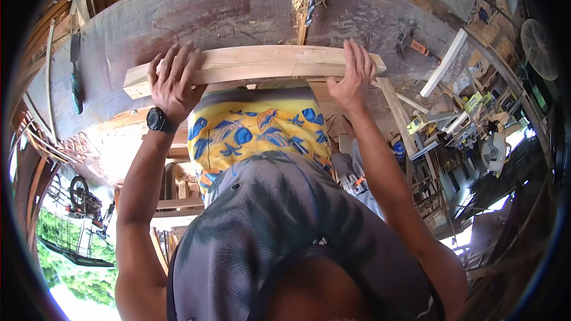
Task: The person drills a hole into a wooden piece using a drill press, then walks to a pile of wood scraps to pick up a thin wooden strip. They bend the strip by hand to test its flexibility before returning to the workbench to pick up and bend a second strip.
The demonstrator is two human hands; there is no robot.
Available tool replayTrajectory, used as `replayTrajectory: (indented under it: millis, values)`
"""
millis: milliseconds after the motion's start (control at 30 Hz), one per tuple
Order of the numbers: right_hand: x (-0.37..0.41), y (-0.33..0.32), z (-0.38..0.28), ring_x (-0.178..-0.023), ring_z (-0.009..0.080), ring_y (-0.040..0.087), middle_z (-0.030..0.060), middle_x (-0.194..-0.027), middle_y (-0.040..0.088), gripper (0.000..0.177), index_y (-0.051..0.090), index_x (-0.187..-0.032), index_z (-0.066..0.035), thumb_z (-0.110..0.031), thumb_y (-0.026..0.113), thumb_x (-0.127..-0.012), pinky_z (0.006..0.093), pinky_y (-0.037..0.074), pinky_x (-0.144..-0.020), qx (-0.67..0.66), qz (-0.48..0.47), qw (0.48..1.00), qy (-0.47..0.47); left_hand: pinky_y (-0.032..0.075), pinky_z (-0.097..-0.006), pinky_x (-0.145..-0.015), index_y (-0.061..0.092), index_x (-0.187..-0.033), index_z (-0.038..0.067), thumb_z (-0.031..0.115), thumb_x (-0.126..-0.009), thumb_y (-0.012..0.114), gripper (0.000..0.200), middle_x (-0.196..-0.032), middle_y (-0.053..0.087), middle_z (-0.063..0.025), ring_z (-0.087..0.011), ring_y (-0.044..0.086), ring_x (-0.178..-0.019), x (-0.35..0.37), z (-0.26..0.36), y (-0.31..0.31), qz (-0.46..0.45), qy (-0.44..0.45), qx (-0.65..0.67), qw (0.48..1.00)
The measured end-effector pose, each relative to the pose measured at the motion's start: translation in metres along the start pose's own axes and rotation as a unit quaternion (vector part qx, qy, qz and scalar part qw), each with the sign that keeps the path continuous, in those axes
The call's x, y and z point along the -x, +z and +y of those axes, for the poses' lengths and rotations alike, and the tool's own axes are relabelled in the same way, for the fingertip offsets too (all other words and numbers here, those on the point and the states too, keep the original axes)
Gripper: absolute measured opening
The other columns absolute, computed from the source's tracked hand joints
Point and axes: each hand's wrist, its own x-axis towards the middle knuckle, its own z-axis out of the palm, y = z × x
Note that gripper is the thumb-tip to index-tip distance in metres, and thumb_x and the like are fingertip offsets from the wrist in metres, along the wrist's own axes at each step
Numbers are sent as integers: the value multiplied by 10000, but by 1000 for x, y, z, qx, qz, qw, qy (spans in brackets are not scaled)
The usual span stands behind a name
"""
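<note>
A pale squared wooden beam (250,62) lies crosswise along the near edge of the dark workbench (238,9). A thin line crosses the beam's face right of its middle. My left hand (175,83), with a black watch on the wrist, is closed over the beam near its left end. Toward the other end, my right hand (355,77) grips it, fingers over the top and thumb on the near side. Beyond the beam, a drill with a long spiral bit (312,0) lies among wood shavings.
On the bench's left lies a dark-bladed tool with a teal handle (75,74). A hammer (416,46) with an orange handle and a pale wood strip (444,62) lie at right. Yellow-green power tools (479,102) and a circular saw (495,153) sit farther right.
</note>
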Motion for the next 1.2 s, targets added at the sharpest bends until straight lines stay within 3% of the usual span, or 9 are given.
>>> replayTrajectory:
  millis: [267,333,467,600,733,900,1000,1033,1200]
  values:
    - [12,3,0,-1327,336,415,127,-1413,500,765,504,-1385,-71,-157,716,-655,503,281,-1110,-10,-6,1000,-27,283,-489,-1146,611,-1323,180,333,-684,818,689,-1334,631,-15,-225,586,-1232,27,-1,-2,-26,-1,14,1000]
    - [12,1,-9,-1277,336,445,109,-1325,535,711,547,-1329,-88,-127,737,-645,500,306,-1074,-38,-5,998,-44,271,-480,-1153,626,-1294,188,193,-659,825,666,-1326,641,-11,-222,588,-1244,30,-4,-4,1,1,13,1000]
    - [-5,-12,-12,-1216,341,463,101,-1224,542,703,559,-1299,-101,-107,774,-630,506,315,-1054,-31,-13,999,-29,271,-477,-1151,624,-1294,175,162,-670,828,656,-1313,648,-19,-222,582,-1254,17,6,-1,67,-20,-16,997]
    - [-24,-11,-21,-1187,344,458,110,-1207,513,726,549,-1303,-108,-130,816,-628,518,313,-1043,-21,28,998,-61,239,-462,-1159,580,-1351,180,203,-673,853,732,-1363,605,-16,-207,543,-1276,16,-1,-6,48,-84,-28,995]
    - [-23,-7,-20,-1166,363,460,127,-1184,505,773,542,-1298,-117,-191,876,-605,508,338,-1018,-20,18,997,-74,237,-508,-1125,555,-1388,183,290,-692,854,765,-1346,580,-58,-253,501,-1282,22,10,-11,46,-86,-6,995]
    - [-20,9,-17,-1169,347,465,120,-1176,509,739,540,-1288,-117,-171,843,-617,496,329,-1021,-28,-13,997,-68,236,-521,-1120,551,-1391,238,259,-692,844,758,-1277,578,-44,-258,500,-1246,47,0,0,51,-119,-35,991]
    - [-22,13,-11,-1184,331,465,111,-1189,517,704,544,-1265,-117,-146,816,-615,491,310,-1036,-28,-6,996,-86,237,-519,-1122,552,-1389,243,248,-685,846,762,-1278,578,-36,-254,502,-1244,45,1,3,74,-116,-39,990]
    - [-19,15,-49,-1182,330,469,109,-1189,524,688,547,-1252,-120,-140,808,-615,490,310,-1035,-30,2,995,-95,238,-518,-1122,548,-1395,247,246,-674,850,781,-1280,577,-32,-254,502,-1244,65,-27,-12,84,-115,-33,989]
    - [-24,13,-37,-1178,330,479,108,-1193,543,650,560,-1232,-127,-153,799,-629,484,314,-1026,-19,9,993,-116,205,-534,-1146,498,-1446,283,273,-697,818,815,-1304,554,-9,-235,480,-1267,67,-19,-1,93,-123,-29,988]
